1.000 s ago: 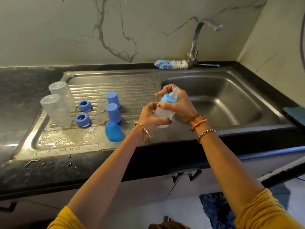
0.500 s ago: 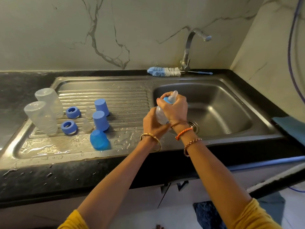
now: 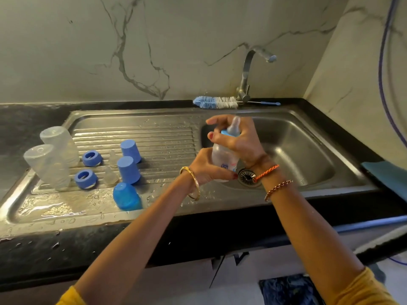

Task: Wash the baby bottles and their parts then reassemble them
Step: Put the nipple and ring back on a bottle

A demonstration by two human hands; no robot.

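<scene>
Over the steel sink basin (image 3: 308, 150), the left hand (image 3: 206, 167) grips the clear plastic baby bottle (image 3: 224, 157) steady while the right hand (image 3: 237, 139) curls around its blue screw collar (image 3: 230, 133), seemingly to tighten it.

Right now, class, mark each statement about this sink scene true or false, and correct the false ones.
1. Both hands hold one bottle. True: left hand at its base, right hand at its top.
2. The brush lies in the basin. False: it lies on the back ledge by the tap.
3. Two clear bottles stand upside down on the drainboard. True.
4. Water runs from the tap. False: no stream shows.
</scene>
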